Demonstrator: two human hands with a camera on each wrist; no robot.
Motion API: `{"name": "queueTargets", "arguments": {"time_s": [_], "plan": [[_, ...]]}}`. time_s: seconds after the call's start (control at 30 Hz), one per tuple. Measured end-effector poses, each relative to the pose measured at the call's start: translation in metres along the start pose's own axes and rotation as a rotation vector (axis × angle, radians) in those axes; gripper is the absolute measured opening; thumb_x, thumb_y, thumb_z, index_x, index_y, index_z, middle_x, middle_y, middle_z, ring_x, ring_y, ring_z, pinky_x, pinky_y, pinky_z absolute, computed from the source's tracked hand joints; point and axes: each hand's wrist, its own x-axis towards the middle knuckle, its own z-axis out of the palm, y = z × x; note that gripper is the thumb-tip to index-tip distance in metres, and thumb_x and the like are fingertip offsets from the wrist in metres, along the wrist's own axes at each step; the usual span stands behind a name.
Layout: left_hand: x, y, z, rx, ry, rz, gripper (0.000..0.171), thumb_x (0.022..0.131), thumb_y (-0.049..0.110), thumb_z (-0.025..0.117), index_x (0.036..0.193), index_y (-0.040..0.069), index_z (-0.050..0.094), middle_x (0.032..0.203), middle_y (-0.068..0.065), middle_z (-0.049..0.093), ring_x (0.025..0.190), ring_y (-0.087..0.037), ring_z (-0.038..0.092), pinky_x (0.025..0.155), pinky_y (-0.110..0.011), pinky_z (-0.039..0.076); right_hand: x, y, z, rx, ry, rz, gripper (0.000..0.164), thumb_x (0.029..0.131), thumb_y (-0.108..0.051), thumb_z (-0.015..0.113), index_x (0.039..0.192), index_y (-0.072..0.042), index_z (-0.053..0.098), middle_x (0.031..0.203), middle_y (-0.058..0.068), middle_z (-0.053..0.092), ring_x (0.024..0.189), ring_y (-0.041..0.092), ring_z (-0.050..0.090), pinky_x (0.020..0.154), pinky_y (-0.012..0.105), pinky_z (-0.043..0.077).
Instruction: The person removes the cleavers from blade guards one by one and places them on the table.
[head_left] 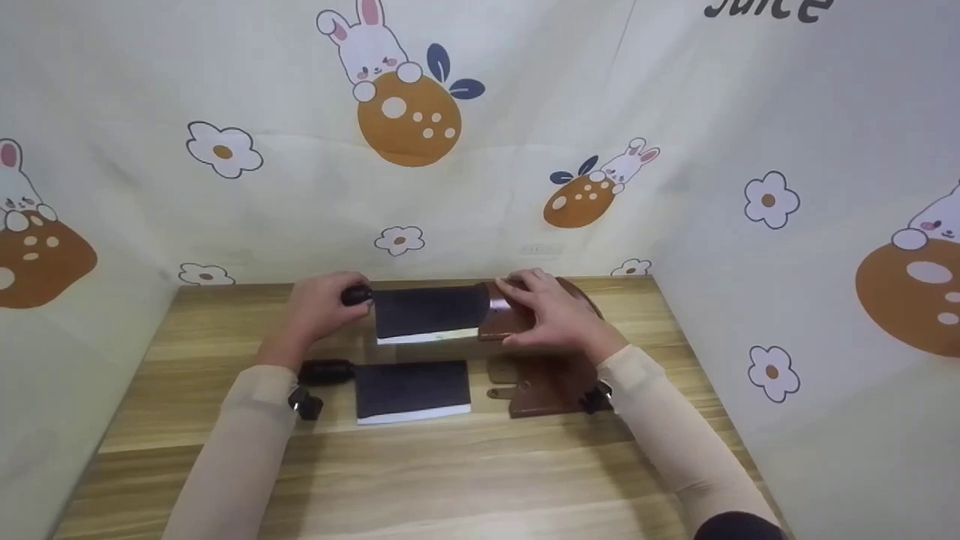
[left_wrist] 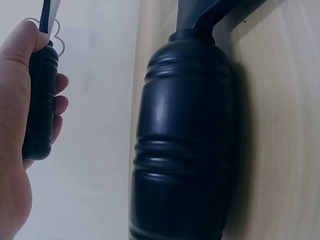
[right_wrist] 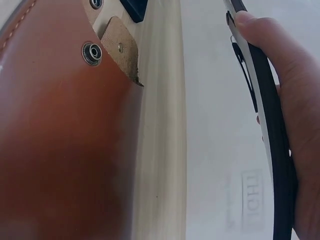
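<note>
My left hand [head_left: 319,304] grips the black ridged handle [left_wrist: 42,110] of a cleaver [head_left: 427,311], which is raised off the table. The dark blade has a bright lower edge, and its right end meets a brown leather sheath [head_left: 495,326]. My right hand [head_left: 555,311] holds that sheath, thumb on the near side; how far the blade sits inside is hidden. In the right wrist view the sheath [right_wrist: 275,150] appears edge-on. Nearer to me, a second cleaver [head_left: 412,388] lies flat, handle to the left. Right of it rests another brown sheath [head_left: 551,394] with snap straps, beneath my right wrist.
A wood-grain table [head_left: 420,480] carries everything. Close behind it hangs a pale cloth [head_left: 300,202] printed with rabbits, oranges and flowers, which also borders both sides.
</note>
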Motion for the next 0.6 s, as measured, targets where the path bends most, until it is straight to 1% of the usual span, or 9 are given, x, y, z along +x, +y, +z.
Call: {"name": "queueTargets", "arguments": {"time_s": [0.07,0.23,0.4,0.6], "plan": [[0.000,0.000,-0.001,-0.013,-0.011,-0.001,0.036,0.093,0.035,0.081,0.123,0.015,0.077,0.116,-0.009,0.079,0.104,-0.036,0.072,0.091,-0.059,0.056,-0.001,0.000,0.000,0.004,-0.003,0.011,0.110,0.081,-0.071,0.086,0.173,-0.035,0.037,0.169,-0.001,0.041,0.152,0.021,0.036,0.121,0.052,0.043],[-0.002,-0.002,-0.004,-0.028,-0.035,-0.028,0.037,0.095,0.033,0.082,0.126,0.015,0.076,0.121,-0.011,0.078,0.109,-0.037,0.072,0.095,-0.060,0.056,-0.003,0.004,0.000,0.032,0.000,0.022,0.109,0.081,-0.067,0.088,0.172,-0.034,0.039,0.170,-0.001,0.040,0.152,0.021,0.036,0.124,0.051,0.041],[-0.004,-0.006,-0.008,-0.061,-0.055,-0.043,0.037,0.097,0.031,0.083,0.129,0.014,0.075,0.125,-0.014,0.077,0.114,-0.041,0.071,0.100,-0.064,0.055,-0.005,0.008,-0.001,0.006,0.013,0.026,0.109,0.080,-0.069,0.087,0.172,-0.033,0.041,0.169,-0.001,0.041,0.152,0.021,0.037,0.124,0.050,0.041],[-0.008,-0.014,-0.010,-0.086,-0.037,-0.060,0.032,0.096,0.028,0.081,0.124,0.014,0.076,0.119,-0.012,0.078,0.111,-0.039,0.071,0.099,-0.063,0.055,-0.008,0.017,-0.004,0.007,0.037,0.004,0.108,0.080,-0.063,0.092,0.170,-0.024,0.046,0.167,0.002,0.044,0.152,0.023,0.038,0.124,0.050,0.040]]}}
